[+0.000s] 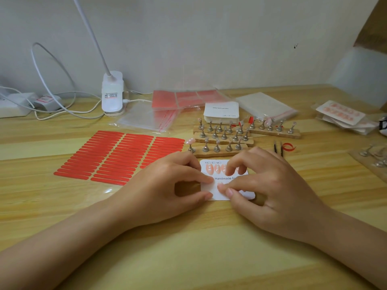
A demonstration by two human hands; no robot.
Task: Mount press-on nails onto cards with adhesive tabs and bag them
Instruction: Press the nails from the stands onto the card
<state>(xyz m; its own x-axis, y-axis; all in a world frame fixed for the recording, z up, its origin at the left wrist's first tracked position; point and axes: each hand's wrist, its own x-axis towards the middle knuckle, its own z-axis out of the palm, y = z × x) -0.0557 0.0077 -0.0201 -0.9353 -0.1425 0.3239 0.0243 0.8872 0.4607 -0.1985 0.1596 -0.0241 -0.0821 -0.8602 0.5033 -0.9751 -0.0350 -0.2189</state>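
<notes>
Nearest the viewer, on the wooden table (188, 248): 2 bare forearms reaching in, hands meeting over 1 white card (222, 191). Left hand (167, 185): fingers curled, forefinger and thumb tips pressing the card's left edge, holding it flat. Right hand (270, 189): fingers curled over the card's right half, forefinger tip on the lower row; whether it pinches a nail or a tab cannot be told.

Card, printed "Handmade N…" (rest hidden by the hand) with size boxes "XS", "S", "M": top row carries at least 3 pink nails (216, 168); lower row looks bare. Judged about half mounted, not yet bagged.

Left of the hands: 1 sheet of red adhesive tabs (117, 155), 3 columns, most tabs unused. Right: 1 pair of tweezers (279, 148), 1 curl of red backing (289, 147).

Middle distance: wooden strips of metal nail stands (222, 137), nearly all bare; 1 pink nail (190, 140) remains on the nearest left stand, a few small pieces on the far ones.

Further: 1 stack of blank cards (221, 111), top one reading "Handmade Nail" upside down; clear zip bags (146, 118); more red tab sheets in plastic (184, 98); 1 packet of bags (266, 106). Far right: several finished bagged sets (343, 115).

Farthest: 1 white clip lamp (112, 94), label unreadable; cables and power strip (14, 105) against the wall.
</notes>
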